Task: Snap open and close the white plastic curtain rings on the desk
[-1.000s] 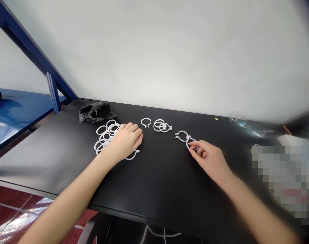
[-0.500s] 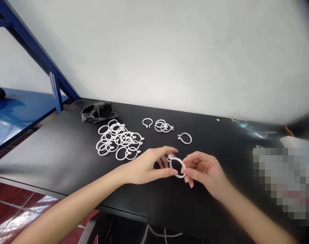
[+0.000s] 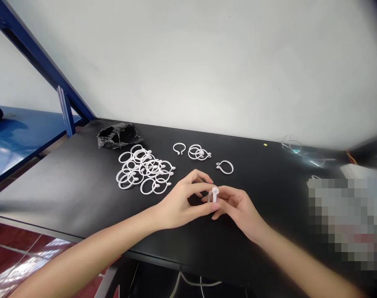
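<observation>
Between my two hands is a white plastic curtain ring (image 3: 214, 194), turned nearly edge-on, its knobbed end facing up. My left hand (image 3: 183, 203) pinches it between thumb and fingers from the left. From the other side, the closed fingers of my right hand (image 3: 234, 203) grip it and hide part of its loop. Beyond the hands lies a single white ring (image 3: 226, 167). Farther back are a small overlapping group of rings (image 3: 195, 152) and another lone ring (image 3: 179, 148). A large pile of similar rings (image 3: 145, 169) spreads to the left of my left hand.
A crumpled black plastic bag (image 3: 118, 135) sits behind the pile on the black table (image 3: 82, 178). Clear eyeglasses (image 3: 312, 159) lie at the back right, near a blurred-out pale object (image 3: 343, 223). A blue metal frame (image 3: 48, 70) stands at left against the white wall.
The held ring has turned from face-on to nearly edge-on. My right hand has shifted left, closer to my left hand, and both still hold the ring.
</observation>
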Tool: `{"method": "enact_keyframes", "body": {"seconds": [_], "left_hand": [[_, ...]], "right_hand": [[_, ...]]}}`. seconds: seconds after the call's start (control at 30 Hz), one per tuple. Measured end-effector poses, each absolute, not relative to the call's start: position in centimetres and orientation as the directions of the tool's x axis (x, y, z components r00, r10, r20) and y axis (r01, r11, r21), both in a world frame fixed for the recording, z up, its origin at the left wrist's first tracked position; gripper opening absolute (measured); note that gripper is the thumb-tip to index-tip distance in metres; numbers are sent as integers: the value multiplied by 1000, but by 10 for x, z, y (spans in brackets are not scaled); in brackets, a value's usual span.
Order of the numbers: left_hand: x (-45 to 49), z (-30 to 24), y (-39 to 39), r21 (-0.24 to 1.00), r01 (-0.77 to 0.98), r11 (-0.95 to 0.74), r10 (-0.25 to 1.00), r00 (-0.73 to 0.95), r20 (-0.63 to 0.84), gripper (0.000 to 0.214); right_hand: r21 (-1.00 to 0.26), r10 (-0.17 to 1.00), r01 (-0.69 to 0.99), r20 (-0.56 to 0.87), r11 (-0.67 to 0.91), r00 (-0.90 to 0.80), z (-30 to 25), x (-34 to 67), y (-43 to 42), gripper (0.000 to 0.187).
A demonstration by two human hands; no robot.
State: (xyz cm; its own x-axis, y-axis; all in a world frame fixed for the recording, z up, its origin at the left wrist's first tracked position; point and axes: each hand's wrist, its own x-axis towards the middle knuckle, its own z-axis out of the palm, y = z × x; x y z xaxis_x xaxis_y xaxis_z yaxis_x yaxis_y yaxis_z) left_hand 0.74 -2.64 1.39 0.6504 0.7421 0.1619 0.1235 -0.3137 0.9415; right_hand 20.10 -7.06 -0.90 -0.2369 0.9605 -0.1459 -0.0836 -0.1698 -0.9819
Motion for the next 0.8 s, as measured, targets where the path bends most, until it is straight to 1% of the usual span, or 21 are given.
{"method": "enact_keyframes", "body": {"seconds": [0.07,0.13,0.17,0.23,0.4,0.5,0.57,0.67,0.8], "left_hand": [[8,13,-27,888,150,-435,719,652,242,23],[8,11,-26,873,135,-469,682,683,261,26],[7,10,-26,874,128,-468,667,700,254,27],[8,9,-26,885,136,-444,658,720,220,25],[9,7,-29,942,168,-291,723,683,102,31],[9,7,-28,939,197,-281,747,659,86,31],[8,9,-27,929,202,-311,729,678,96,35],[6,14,-26,919,177,-353,658,745,109,35],[5,21,-25,930,170,-326,621,780,75,29]], "right_hand": [[-998,992,47,31,37,-126,-10,202,-73,18],[-964,976,153,214,216,-32,-9,204,-76,20],[-944,961,182,276,275,-22,-8,205,-78,21],[-917,940,209,337,340,-52,-6,205,-79,19],[-867,915,296,394,400,-85,-5,205,-79,11],[-889,931,279,330,363,-159,-6,205,-80,11],[-902,940,271,299,335,-166,-7,205,-81,10],[-901,939,269,313,341,-144,-7,205,-81,10],[-913,938,227,315,341,-144,-7,204,-81,11]]}}
